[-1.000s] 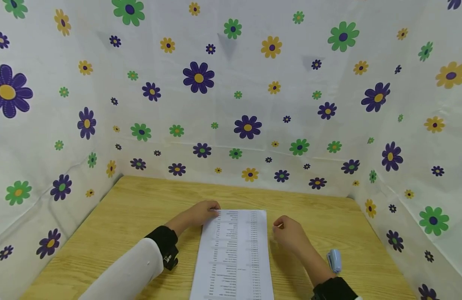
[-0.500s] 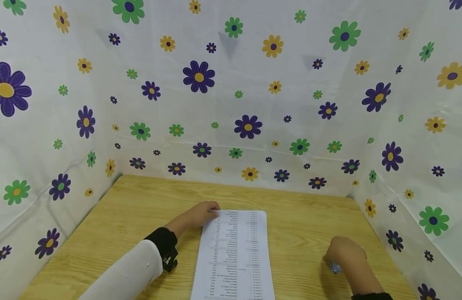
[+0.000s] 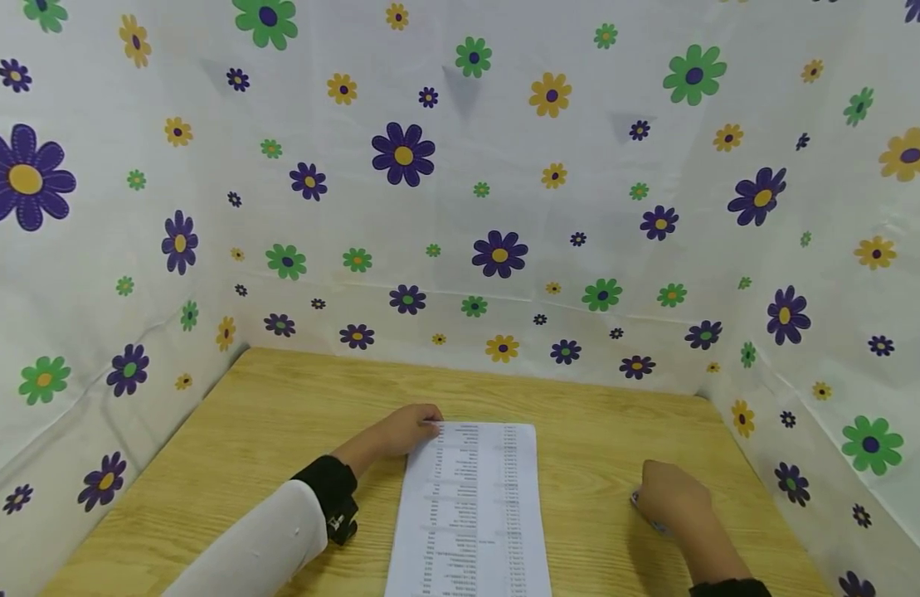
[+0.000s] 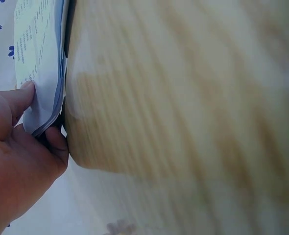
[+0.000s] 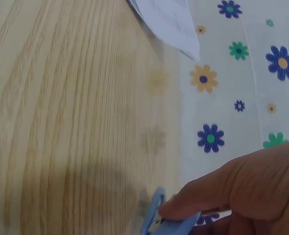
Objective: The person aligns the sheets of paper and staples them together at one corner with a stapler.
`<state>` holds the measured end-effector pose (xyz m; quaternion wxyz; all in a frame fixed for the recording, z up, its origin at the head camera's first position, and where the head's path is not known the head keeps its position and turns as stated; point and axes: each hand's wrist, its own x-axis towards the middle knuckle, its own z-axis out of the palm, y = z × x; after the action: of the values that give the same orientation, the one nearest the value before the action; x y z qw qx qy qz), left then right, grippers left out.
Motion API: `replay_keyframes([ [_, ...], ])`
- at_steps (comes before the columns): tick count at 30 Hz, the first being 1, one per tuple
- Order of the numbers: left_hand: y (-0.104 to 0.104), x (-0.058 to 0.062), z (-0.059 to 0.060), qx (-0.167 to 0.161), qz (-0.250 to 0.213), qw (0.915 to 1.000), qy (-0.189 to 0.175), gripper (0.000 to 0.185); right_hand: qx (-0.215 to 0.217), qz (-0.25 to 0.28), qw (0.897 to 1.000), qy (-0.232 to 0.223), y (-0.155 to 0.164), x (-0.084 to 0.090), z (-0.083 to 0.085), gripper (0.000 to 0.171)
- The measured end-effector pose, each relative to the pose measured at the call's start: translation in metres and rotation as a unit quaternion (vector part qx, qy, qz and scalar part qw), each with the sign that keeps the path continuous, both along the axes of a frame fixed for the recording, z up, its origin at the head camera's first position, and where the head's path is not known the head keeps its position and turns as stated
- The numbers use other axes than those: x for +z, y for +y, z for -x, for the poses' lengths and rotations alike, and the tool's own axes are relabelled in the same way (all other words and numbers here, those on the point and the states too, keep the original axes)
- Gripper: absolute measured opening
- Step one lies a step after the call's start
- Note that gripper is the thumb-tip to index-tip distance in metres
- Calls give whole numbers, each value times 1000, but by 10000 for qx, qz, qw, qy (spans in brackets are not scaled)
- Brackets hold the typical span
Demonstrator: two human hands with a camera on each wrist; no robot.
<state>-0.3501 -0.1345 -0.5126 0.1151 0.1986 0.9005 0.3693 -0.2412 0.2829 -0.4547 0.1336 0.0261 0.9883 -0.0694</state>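
The left arm (image 3: 258,547) wears a white sleeve, smooth and loose, with one small dark speck near its middle. It ends in a broad black cuff (image 3: 327,481) at the wrist. Below that cuff sits a small black block (image 3: 343,522) with pale markings on its face, strapped against the wrist. The left hand (image 3: 400,431) is bare, with no ring or watch showing. The right hand (image 3: 672,497) is bare too, its fingernails short and unpainted in the right wrist view. A black cuff (image 3: 728,589) shows at the right forearm, at the bottom edge of the head view.
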Motion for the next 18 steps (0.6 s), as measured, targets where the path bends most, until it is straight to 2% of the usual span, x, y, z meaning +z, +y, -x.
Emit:
replay_keyframes([
  [4, 1, 1, -2, 74, 63, 9999, 26, 9, 618, 41, 9954, 732, -25, -2, 11, 18],
  [9, 2, 0, -2, 153, 58, 9999, -28, 9, 1134, -4, 9842, 1358, -61, -12, 27, 23],
  [14, 2, 1, -3, 103, 1, 9999, -80, 9, 1318, -110, 9770, 1673, -88, -23, 41, 27],
  [18, 2, 2, -3, 90, -7, 9999, -56, 9, 1345, -97, 9759, 1717, -99, -29, 48, 27],
])
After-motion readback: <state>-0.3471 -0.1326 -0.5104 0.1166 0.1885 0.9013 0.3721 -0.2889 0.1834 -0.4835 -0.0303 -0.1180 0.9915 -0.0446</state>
